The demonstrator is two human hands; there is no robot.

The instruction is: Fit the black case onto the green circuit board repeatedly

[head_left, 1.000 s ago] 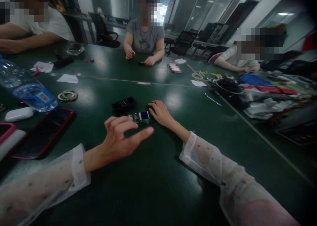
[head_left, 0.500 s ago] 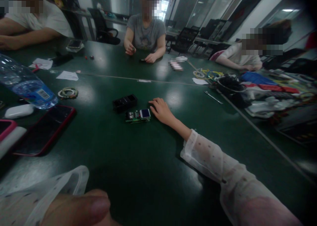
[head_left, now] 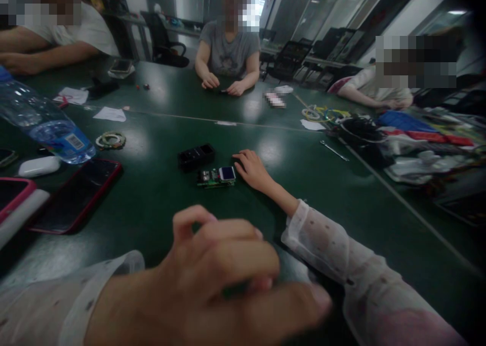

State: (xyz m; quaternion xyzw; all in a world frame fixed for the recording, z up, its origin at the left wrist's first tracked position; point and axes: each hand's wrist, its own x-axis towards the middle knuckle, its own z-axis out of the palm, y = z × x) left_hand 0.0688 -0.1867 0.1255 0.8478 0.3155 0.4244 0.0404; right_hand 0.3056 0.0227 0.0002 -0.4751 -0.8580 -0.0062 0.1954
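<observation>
Lower centre: left hand (head_left: 212,280) loosely curled, seemingly empty. Mid-frame: right hand (head_left: 253,171) spread beside board (head_left: 215,177); I'd grip edges only.

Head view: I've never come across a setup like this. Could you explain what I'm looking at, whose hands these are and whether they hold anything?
There is no machine. One camera, worn on a person's head, looks forward and down, so the two bare hands in front are the wearer's own. The left hand, raised close to the camera and blurred, is half-curled; nothing shows in it, though its palm is hidden. The right hand rests on the dark green table, with nothing visible in it, just beside a small green circuit board with a square dark screen. Behind the board lies a black rectangular case. Farther left are a clear plastic bottle with a blue label and a dark red-edged phone; to the right, a silver wrench.
</observation>
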